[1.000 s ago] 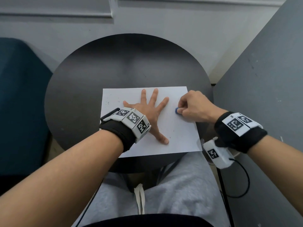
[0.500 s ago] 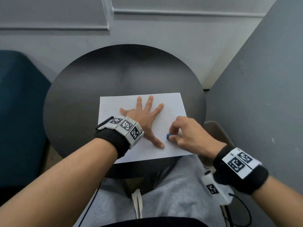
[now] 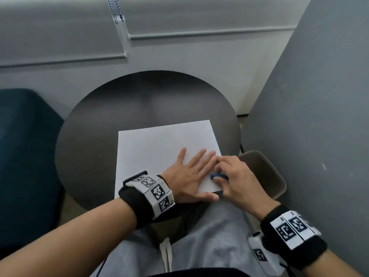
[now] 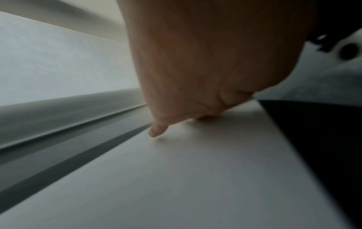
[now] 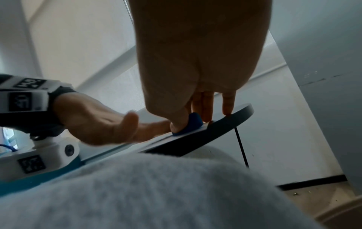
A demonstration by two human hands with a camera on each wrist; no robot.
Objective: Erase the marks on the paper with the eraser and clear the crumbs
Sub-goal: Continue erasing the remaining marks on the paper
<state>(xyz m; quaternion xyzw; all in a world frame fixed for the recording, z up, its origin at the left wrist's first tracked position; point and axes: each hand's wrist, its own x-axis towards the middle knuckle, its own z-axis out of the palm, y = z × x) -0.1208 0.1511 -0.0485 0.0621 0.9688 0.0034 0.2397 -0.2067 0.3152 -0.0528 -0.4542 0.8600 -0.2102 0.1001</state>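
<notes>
A white sheet of paper lies on the round dark table, turned a little so its near right corner reaches the table's edge. My left hand lies flat on the paper's near right part with straight fingers. Right beside it, my right hand pinches a small blue eraser and presses it onto the paper near that corner. The right wrist view shows the eraser between thumb and fingers, its edge on the paper. No marks or crumbs can be made out on the sheet.
A grey partition stands close on the right, with a brown bin on the floor between it and the table. A dark blue seat is at the left. My lap in grey trousers is under the table's near edge.
My right hand has carried the eraser from the paper's far right side down to its near right corner. My left hand has slid right and nearer, its fingers closing together. The paper now lies turned.
</notes>
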